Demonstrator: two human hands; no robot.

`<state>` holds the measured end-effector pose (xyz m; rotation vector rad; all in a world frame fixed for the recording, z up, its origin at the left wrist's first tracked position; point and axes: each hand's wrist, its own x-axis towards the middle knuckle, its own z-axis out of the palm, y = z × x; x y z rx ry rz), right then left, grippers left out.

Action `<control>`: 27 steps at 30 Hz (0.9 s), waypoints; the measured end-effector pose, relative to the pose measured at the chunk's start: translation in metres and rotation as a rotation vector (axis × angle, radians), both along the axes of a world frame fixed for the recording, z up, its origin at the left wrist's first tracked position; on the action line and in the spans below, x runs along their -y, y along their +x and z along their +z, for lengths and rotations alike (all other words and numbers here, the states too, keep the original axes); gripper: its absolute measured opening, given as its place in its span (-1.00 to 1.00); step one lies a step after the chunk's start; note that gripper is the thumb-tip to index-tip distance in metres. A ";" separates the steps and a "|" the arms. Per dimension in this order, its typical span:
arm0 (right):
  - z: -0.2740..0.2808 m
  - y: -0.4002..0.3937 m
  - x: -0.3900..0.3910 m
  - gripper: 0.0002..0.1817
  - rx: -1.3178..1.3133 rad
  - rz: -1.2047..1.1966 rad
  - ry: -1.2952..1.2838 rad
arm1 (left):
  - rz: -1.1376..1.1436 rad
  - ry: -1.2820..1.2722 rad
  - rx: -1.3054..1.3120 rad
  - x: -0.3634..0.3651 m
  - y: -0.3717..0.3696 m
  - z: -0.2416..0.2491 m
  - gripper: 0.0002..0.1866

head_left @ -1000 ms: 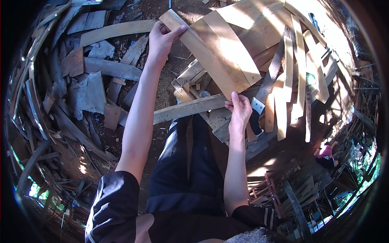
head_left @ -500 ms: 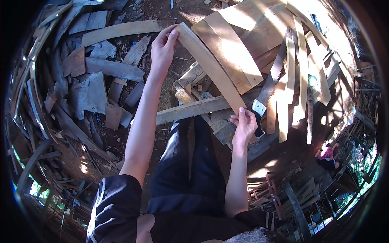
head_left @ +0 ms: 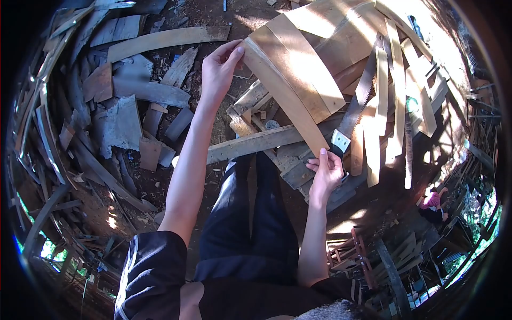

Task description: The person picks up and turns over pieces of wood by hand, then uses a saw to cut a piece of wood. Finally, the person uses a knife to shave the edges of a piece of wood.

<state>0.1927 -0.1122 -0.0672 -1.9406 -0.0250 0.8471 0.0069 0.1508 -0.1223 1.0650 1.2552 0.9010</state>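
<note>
A long, thin wooden board [head_left: 288, 98] slants across the middle of the head view, held at both ends. My left hand [head_left: 220, 72] pinches its upper left end between thumb and fingers. At the lower right end, my right hand [head_left: 326, 169] is closed on it, thumb on top. The board lies along the edge of wider planks [head_left: 304, 64] behind it. Close beyond my right hand is a handsaw [head_left: 362, 98], its white-and-black handle [head_left: 340, 140] partly hidden by my fingers.
A timber beam [head_left: 256, 144] crosses in front of my legs. Narrow wood strips [head_left: 382, 90] lean at the right, beside the saw. Weathered scrap boards [head_left: 120, 125] cover the ground at left. Another person [head_left: 433, 205] in a pink head covering is at far right.
Both hands have shifted slightly right and down with the board. It now sits closer against the wide planks' edge.
</note>
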 end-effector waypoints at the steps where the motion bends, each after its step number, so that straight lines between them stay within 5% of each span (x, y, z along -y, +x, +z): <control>1: 0.000 0.000 0.000 -0.78 0.004 0.002 0.000 | -0.003 0.006 -0.005 0.000 0.000 -0.001 -0.67; 13: 0.001 -0.006 -0.011 -0.80 0.053 0.052 0.042 | 0.087 0.068 0.066 -0.001 -0.003 0.012 -0.66; 21: -0.006 -0.022 -0.041 -0.76 -0.117 0.138 0.214 | 0.272 -0.031 0.253 0.015 -0.019 0.039 -0.34; 27: -0.014 -0.028 -0.060 -0.75 -0.141 0.094 0.195 | 0.109 -0.138 0.204 0.033 -0.017 0.033 -0.64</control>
